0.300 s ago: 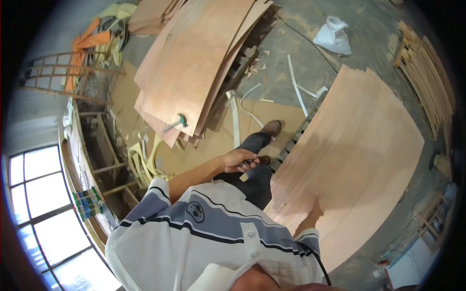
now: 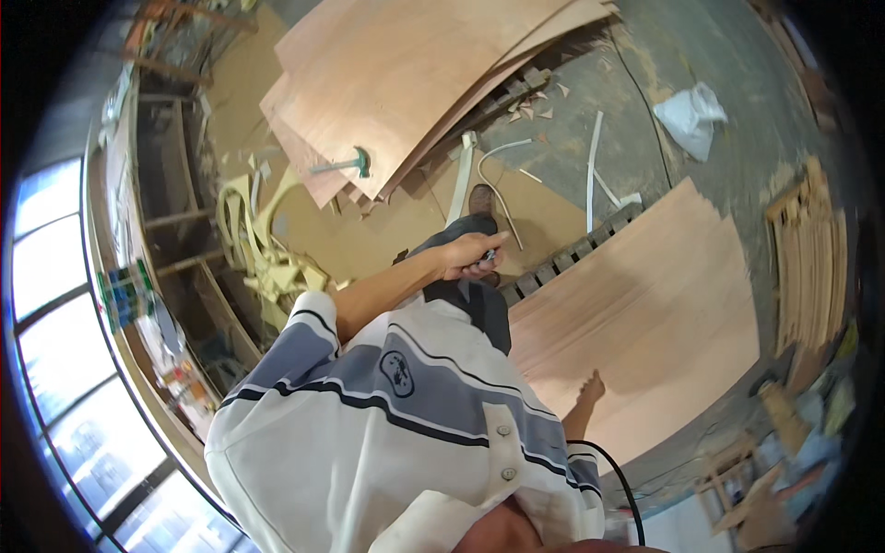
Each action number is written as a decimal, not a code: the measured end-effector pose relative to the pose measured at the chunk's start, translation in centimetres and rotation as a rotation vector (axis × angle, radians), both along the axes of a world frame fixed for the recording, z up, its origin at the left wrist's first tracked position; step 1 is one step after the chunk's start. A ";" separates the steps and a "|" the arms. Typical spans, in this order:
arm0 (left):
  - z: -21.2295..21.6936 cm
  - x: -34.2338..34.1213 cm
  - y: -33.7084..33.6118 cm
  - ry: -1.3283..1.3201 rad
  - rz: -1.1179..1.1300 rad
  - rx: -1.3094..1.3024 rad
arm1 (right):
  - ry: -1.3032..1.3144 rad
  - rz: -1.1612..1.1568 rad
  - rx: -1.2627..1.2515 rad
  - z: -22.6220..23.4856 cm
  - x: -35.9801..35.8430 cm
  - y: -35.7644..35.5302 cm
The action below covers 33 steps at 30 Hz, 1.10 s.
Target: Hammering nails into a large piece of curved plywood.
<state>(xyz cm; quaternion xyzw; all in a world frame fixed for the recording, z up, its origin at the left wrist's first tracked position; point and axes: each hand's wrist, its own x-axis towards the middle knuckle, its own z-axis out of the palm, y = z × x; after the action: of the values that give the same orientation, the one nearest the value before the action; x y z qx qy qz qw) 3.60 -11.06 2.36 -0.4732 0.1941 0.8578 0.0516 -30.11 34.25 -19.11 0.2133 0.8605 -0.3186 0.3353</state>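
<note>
My left hand (image 2: 472,256) is held out in front of my body above my dark trousers. Its fingers are curled around a small metallic thing (image 2: 489,254), mostly hidden by them. My right hand (image 2: 592,385) is over the near part of a plywood sheet (image 2: 645,304) on the right. Its fingers look stretched out with nothing visible in them. I cannot tell whether it touches the wood. A hammer (image 2: 359,163) with a green head lies on the near corner of another plywood stack (image 2: 396,83), out of reach of both hands.
Wooden pallets (image 2: 553,267) show under both stacks. Pale strips (image 2: 593,170) and a white sack (image 2: 690,120) lie on the floor. Yellowish offcuts (image 2: 263,244) are heaped beside a wooden shelf frame (image 2: 180,217) at left. Stacked boards (image 2: 811,267) stand far right.
The view has swung, so the hammer and plywood stacks sit differently in it. My feet have shifted. The left hand's fingers cover more of the small metallic thing.
</note>
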 end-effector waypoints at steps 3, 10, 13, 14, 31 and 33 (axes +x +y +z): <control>-0.7 0.3 -3.8 0.270 0.145 0.095 | -0.298 0.123 -0.135 3.1 2.2 -12.3; 1.7 5.5 -10.2 0.277 0.437 -0.093 | -0.424 0.994 -0.363 4.1 5.5 -39.6; 2.0 7.7 -10.5 0.237 0.545 -0.165 | -0.382 1.154 -0.307 -0.6 3.2 -48.9; 2.1 8.5 -9.5 0.228 0.574 -0.258 | -0.373 1.255 -0.271 -0.9 3.2 -52.3; 0.5 17.7 0.5 0.065 1.419 -0.064 | -0.367 1.925 -0.194 -3.4 33.4 -75.0; -1.0 21.6 0.6 0.048 1.422 -0.060 | -0.546 1.882 -0.219 -2.3 41.5 -71.5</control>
<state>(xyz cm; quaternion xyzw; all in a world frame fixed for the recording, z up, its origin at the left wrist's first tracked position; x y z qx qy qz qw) 25.21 -10.51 1.34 -0.4675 -0.1370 0.6879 -0.5381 11.35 -37.29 -21.43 -0.5246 0.5379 0.0608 0.6571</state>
